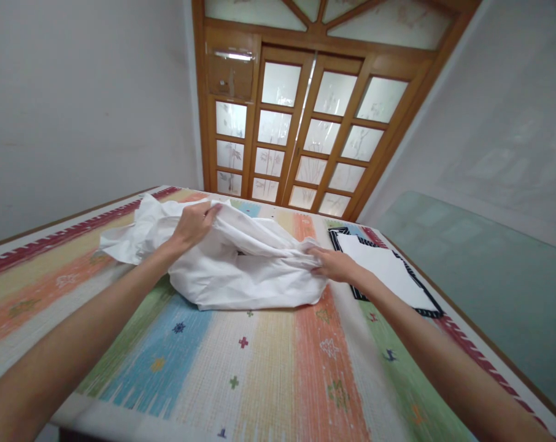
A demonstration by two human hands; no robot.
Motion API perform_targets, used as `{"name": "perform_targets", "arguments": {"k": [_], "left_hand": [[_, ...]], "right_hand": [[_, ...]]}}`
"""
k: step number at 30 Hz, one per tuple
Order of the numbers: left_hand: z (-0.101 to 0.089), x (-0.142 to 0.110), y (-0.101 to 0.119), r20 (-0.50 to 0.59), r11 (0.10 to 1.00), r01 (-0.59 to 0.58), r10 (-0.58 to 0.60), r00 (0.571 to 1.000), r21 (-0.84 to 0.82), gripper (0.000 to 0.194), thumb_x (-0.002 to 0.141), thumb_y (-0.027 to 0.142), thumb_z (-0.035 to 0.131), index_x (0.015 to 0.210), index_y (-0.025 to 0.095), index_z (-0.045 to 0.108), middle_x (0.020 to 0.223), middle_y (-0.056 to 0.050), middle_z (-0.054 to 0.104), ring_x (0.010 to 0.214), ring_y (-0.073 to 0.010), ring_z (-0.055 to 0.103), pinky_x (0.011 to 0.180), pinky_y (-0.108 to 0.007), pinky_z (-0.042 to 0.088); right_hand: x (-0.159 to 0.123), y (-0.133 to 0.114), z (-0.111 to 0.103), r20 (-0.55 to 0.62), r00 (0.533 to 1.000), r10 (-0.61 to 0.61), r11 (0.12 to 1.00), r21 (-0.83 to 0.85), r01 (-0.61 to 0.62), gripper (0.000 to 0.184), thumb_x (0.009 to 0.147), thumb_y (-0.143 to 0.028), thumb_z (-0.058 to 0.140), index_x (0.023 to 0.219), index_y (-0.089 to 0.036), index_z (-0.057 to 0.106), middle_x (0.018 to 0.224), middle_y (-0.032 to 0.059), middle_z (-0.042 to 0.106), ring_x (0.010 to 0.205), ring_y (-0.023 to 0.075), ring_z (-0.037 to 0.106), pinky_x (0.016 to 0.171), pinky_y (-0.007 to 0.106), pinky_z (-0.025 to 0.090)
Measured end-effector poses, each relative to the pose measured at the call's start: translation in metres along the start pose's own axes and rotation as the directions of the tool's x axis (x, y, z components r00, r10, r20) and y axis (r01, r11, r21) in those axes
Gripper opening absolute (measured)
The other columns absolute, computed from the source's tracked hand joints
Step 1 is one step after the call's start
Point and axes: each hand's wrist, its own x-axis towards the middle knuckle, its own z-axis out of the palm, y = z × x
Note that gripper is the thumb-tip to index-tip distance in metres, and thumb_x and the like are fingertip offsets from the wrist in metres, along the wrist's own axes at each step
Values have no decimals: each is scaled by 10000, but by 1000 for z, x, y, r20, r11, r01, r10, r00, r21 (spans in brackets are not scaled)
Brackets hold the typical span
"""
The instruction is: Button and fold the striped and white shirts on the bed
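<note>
A crumpled white cloth garment (241,282) lies across the middle of the table, its kind hard to make out among the folds. My left hand (196,226) is closed on its upper edge left of centre, lifting the fabric a little. At the right end, my right hand (331,264) pinches a gathered bunch of the same cloth. Between the two hands the fabric stretches in a twisted fold, with a small dark gap below it. Loose, ruffled parts spread out to the left, beyond my left hand.
Under everything is a striped, patterned tablecloth (269,374). To the right lies a flat stack of folded white cloth (383,270) on black-and-white fabric. A pale green panel (480,270) stands along the right side. Wooden doors with glass panes (301,135) rise behind the table.
</note>
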Motion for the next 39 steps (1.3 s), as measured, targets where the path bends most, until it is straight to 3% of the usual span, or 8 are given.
{"name": "perform_targets", "arguments": {"k": [4,7,10,12,19,23,28,39], "left_hand": [[-14,18,-4,-222,976,209,-218,950,-62,375,888,406,442,570,210,414,576,-6,464,624,-170,476,655,-285,364],[-19,32,-17,-348,886,410,-462,816,-215,401,884,405,453,541,213,376,539,19,388,591,-152,433,604,-276,352],[-18,40,-29,-339,686,579,-724,601,-440,332,853,343,503,562,206,418,545,31,393,607,-148,452,591,-264,381],[-14,41,-29,-219,559,584,-805,551,-589,256,831,301,530,607,187,479,569,30,448,618,-147,490,607,-262,419],[-3,14,31,314,324,460,-415,854,-827,164,785,313,542,717,164,553,700,-60,648,756,-213,640,774,-364,513],[-1,-7,62,467,398,468,-106,878,-789,146,683,239,506,795,170,569,752,-35,663,800,-206,641,803,-351,508],[-2,-26,79,473,723,210,180,863,-658,127,649,190,492,748,183,572,762,-7,631,783,-180,593,742,-296,484],[20,-45,95,250,905,-25,144,958,-426,180,753,235,621,899,170,705,893,-67,726,802,-193,648,787,-300,484]], "right_hand": [[-10,17,-13,-65,991,113,985,-125,-121,547,848,-321,600,1369,-221,468,1235,147,632,1034,300,644,810,344,467],[-20,29,-23,-165,960,225,950,-183,-254,757,834,-358,623,1496,-192,294,1308,197,571,1058,332,631,814,378,472],[-28,35,-26,80,967,241,966,-117,-231,817,760,-464,697,1447,-133,405,1291,204,590,1078,331,624,837,366,480],[-31,33,-24,261,955,139,987,44,-156,726,746,-544,682,1340,-148,550,1277,166,616,1023,289,649,821,329,490],[-10,-33,-22,-216,971,-100,894,408,183,368,900,-466,499,963,-158,691,891,89,713,704,173,617,663,290,448],[5,-89,-33,-449,889,-88,790,512,337,321,910,-465,518,904,-173,650,824,42,694,639,134,581,615,255,413],[19,-127,-35,-558,829,38,833,476,282,381,905,-514,523,760,-179,633,747,50,686,660,158,585,632,272,378],[17,-124,-35,-481,864,152,844,518,139,258,853,-256,489,631,-180,596,607,32,639,585,148,552,578,253,333]]}}
